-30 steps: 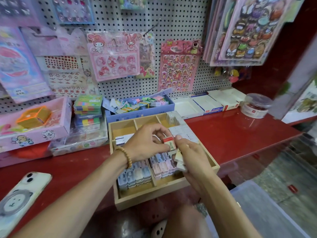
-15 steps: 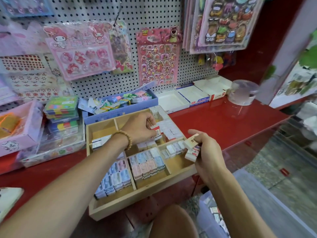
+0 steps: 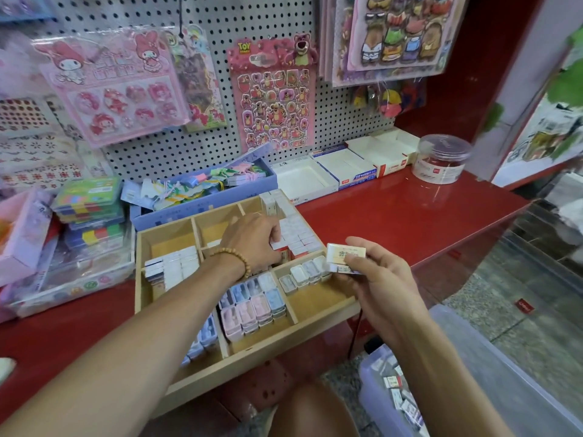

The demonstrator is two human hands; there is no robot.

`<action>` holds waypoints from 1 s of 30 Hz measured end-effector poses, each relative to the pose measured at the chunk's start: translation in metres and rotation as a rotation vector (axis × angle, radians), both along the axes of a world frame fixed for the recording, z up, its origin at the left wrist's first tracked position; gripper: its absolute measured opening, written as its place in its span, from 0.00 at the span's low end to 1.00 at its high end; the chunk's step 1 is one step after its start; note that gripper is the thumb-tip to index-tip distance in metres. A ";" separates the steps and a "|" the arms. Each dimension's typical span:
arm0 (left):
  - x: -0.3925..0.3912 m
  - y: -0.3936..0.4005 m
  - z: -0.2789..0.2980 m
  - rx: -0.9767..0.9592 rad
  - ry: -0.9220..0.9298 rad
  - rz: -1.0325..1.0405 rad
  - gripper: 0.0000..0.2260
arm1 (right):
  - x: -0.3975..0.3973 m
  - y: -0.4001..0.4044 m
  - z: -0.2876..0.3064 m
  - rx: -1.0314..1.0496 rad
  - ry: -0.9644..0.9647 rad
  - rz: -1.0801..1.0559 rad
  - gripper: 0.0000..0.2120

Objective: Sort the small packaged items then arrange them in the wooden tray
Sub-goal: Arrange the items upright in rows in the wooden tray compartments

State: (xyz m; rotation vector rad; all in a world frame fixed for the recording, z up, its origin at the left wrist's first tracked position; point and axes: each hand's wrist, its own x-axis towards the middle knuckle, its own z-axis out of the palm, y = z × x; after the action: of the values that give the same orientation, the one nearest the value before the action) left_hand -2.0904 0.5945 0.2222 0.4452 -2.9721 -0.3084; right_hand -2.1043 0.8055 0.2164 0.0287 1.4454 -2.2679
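Head view: right hand (image 3: 383, 279) pinches small packets (image 3: 345, 258); left hand (image 3: 254, 239) pinches one in the wooden tray (image 3: 262, 351).

Matt pale wooden tray (image 3: 252, 354) on a glossy red counter (image 3: 394, 222).

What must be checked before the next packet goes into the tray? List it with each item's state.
1. Right hand grips spare packets: ok.
2. Left hand has let go of the packet it is placing in the white-and-red row: cannot tell, its fingers hide it.
3. Room in the compartment near the right hand: ok, bare wood shows.
4. Wooden tray fully on the red counter: not ok, its near edge overhangs.
5. Pink and blue packets in tidy rows: ok.
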 end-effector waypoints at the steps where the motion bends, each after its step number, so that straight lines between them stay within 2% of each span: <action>1: -0.001 0.000 0.000 -0.005 -0.006 -0.004 0.11 | 0.000 0.000 0.000 -0.008 0.009 0.012 0.10; 4: 0.000 0.002 0.009 -0.016 -0.064 -0.009 0.11 | 0.001 0.001 0.002 -0.002 0.042 0.028 0.10; 6: 0.005 0.003 0.017 0.061 0.026 0.001 0.08 | 0.001 -0.001 0.004 0.002 0.068 0.024 0.11; 8: 0.017 0.013 0.027 0.289 0.215 0.033 0.04 | 0.002 -0.004 0.006 0.003 0.101 0.019 0.11; 9: 0.023 0.020 0.033 0.455 0.261 0.055 0.06 | 0.002 -0.006 0.006 -0.001 0.119 0.015 0.11; 12: 0.042 0.040 0.043 0.923 0.131 0.052 0.09 | 0.007 -0.018 0.009 -0.025 0.173 0.016 0.11; 16: 0.059 0.042 0.042 1.179 0.099 0.047 0.12 | 0.018 -0.032 0.013 -0.027 0.249 0.033 0.12; 19: 0.071 0.033 0.043 1.219 0.115 0.090 0.12 | 0.025 -0.035 0.016 0.037 0.283 0.043 0.10; 23: 0.094 0.017 0.047 1.162 0.167 0.138 0.05 | 0.035 -0.041 0.021 0.153 0.322 0.102 0.09; 30: 0.139 -0.035 0.050 0.890 0.287 0.231 0.07 | 0.056 -0.064 0.023 0.153 0.243 0.196 0.08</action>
State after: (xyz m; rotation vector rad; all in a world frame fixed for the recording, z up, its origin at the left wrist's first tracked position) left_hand -1.9511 0.5595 0.2725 0.7270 -2.3213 -1.5166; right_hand -2.0487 0.7413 0.2399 -0.3376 1.6621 -2.0533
